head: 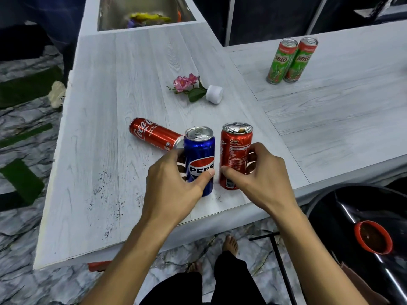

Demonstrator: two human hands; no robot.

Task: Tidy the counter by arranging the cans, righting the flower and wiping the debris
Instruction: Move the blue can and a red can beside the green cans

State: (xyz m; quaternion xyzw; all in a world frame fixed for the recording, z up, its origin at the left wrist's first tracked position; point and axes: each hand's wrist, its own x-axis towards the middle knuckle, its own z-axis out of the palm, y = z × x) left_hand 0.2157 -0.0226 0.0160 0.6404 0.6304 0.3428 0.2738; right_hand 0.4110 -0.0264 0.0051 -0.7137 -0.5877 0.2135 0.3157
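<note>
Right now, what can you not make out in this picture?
- Head view: things in the sink are blurred, showing only yellow and purple shapes.
- Fingertips of the left hand: hidden behind the Pepsi can.
- Top end of the lying Coke can: partly covered by the Pepsi can.
- Brown bit on the upright Coke can: too small to identify.

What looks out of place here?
The Coca-Cola can lies on its side behind the Pepsi can, the flower pot is tipped over, dark debris speckles the counter, and the upright Coke can has a dented top.
</note>
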